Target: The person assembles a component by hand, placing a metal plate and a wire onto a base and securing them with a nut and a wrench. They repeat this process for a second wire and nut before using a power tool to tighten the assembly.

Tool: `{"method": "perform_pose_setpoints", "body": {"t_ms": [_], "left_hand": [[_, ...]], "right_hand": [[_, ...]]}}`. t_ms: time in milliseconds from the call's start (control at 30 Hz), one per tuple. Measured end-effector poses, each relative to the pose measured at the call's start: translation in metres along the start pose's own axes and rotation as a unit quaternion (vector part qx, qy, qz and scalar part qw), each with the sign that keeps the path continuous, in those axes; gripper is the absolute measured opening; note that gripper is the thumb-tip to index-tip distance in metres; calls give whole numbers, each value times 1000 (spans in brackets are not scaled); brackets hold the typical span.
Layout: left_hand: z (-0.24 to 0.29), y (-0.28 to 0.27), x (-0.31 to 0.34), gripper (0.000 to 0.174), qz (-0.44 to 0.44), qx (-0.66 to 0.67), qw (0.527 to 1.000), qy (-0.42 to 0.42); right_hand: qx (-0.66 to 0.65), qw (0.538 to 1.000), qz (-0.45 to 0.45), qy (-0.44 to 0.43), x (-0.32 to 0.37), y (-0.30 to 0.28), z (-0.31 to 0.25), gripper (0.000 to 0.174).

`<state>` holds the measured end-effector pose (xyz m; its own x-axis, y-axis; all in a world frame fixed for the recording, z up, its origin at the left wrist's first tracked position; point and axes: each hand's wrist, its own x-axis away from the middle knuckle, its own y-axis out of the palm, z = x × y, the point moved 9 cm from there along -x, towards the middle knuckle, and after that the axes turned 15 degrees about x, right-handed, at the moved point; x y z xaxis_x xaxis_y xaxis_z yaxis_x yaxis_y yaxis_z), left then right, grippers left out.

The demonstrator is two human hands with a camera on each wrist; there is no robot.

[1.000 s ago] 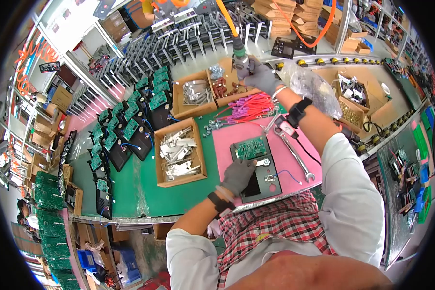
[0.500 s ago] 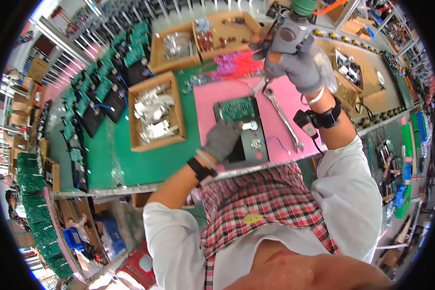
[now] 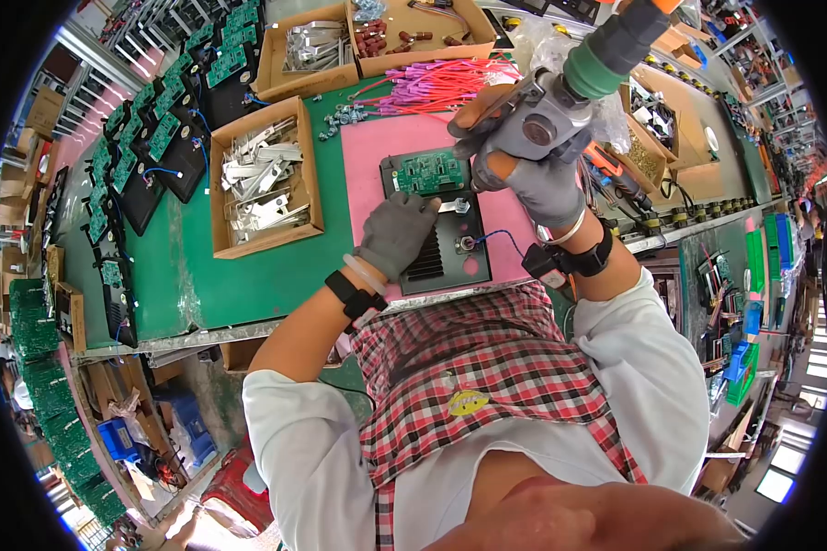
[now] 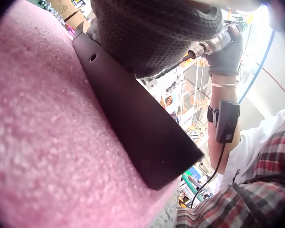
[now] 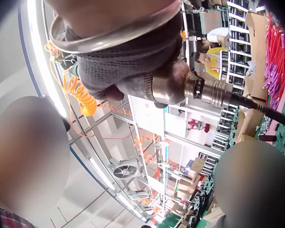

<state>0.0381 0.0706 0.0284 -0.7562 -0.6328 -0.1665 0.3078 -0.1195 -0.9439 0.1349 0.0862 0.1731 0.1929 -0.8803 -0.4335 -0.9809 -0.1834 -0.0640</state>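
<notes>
A black metal housing [image 3: 473,268] with a ribbed section lies on the pink foam mat [image 3: 363,151]. A green circuit board [image 3: 429,172] sits on its far end, and a blue wire leaves its right side. My gloved left hand [image 3: 398,231] rests over the housing's left side, thumb side holding a small silver metal bracket [image 3: 447,207] with a bolt head on it. My gloved right hand [image 3: 544,188] grips an air screwdriver [image 3: 547,119] above the mat's right side. In the right wrist view the screwdriver's bit [image 5: 261,108] points toward the bench. The left fingertips are hidden in the left wrist view.
A cardboard box of silver brackets [image 3: 213,197] stands left of the mat. Red and purple wires [image 3: 432,87] and a parts box [image 3: 358,64] lie behind it. Rows of black housings with green boards [image 3: 161,138] fill the left. An orange-and-black tool [image 3: 620,174] lies at right.
My right hand has brought the air screwdriver from the back of the bench toward me, beside the housing. The left hand stays at the bracket while the head view has shifted.
</notes>
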Motion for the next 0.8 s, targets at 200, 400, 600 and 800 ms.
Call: {"method": "perform_pose_setpoints", "body": {"t_ms": [200,400,600,800], "left_hand": [[-4,7,1,37,-19,8,1000,-12],[-4,5,1,36,-13,7,1000,-12],[-5,8,1,36,-9,-1,1000,-9],[-2,3,-2,31,-17,-2,1000,-6]], "right_hand": [[6,1000,4,10,4,-2,6,41],[-46,998,41,-25,4,-1,6,41],[18,1000,19,5,7,0,10,40],[77,997,2,-1,9,5,19,40]]}}
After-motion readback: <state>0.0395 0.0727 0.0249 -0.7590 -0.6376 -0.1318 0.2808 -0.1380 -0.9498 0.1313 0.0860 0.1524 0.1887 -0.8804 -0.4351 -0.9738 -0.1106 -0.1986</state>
